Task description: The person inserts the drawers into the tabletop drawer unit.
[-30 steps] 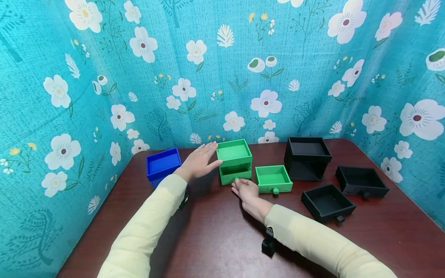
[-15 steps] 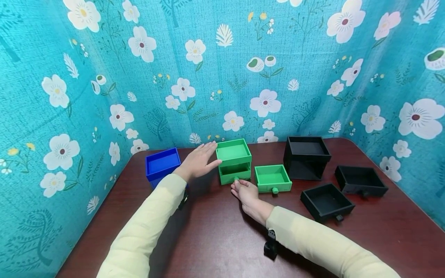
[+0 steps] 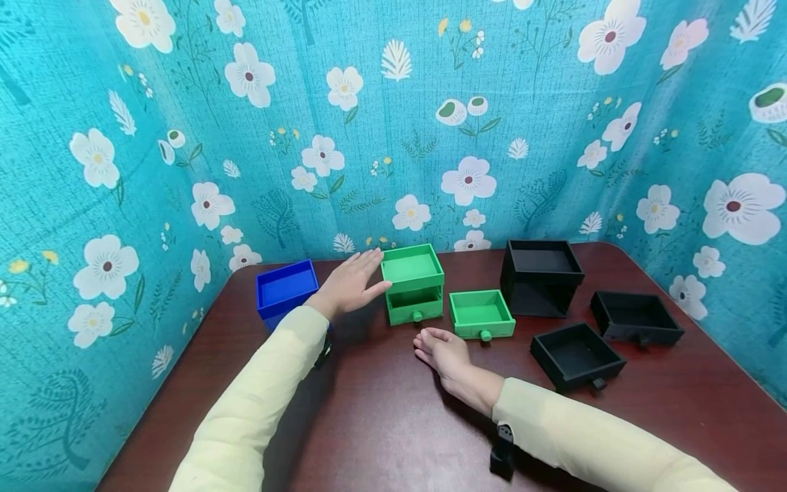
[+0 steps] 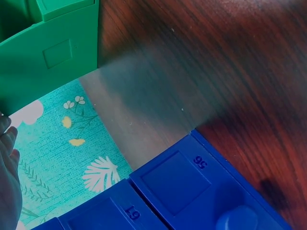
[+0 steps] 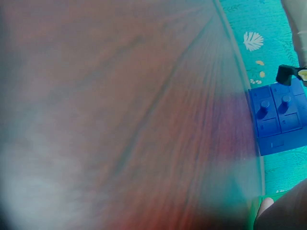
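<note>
The green cabinet (image 3: 415,281) holds its lower drawer (image 3: 402,315).

Nos. "61" (image 4: 132,212), "56" (image 4: 200,162) (inv.?), blue drwrs (image 4: 176,183)

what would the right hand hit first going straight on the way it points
Probably the lower drawer of the green cabinet, near its knob; the right hand sits at an unclear height.
</note>
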{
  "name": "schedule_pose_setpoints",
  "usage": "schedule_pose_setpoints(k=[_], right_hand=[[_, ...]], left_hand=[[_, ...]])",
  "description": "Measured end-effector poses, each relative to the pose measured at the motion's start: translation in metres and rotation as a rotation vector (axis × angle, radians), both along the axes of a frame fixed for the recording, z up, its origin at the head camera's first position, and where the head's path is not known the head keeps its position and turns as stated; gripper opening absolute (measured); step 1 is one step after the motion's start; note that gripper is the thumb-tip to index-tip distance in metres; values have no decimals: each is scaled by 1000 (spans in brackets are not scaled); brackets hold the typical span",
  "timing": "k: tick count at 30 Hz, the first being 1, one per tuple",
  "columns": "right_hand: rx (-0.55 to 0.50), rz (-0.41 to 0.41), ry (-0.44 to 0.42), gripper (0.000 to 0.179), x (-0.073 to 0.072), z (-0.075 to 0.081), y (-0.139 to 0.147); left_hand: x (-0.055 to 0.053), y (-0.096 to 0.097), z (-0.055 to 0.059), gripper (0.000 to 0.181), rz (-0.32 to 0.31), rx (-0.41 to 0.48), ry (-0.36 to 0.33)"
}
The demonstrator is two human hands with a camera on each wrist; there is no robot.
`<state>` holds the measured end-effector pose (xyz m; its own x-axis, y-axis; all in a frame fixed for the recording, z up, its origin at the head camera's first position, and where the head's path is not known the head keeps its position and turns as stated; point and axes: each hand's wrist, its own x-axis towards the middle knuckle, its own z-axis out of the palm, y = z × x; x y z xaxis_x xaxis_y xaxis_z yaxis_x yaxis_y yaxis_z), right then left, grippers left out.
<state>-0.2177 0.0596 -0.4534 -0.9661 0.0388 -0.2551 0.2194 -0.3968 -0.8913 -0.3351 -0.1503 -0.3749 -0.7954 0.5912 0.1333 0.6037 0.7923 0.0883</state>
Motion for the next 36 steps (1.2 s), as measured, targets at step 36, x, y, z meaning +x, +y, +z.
schedule_pose_setpoints(k=[36], right_hand=[[31,49,-85,44,39,14,100]], left_hand=[[0,0,-1,77,-2,-8,-21]])
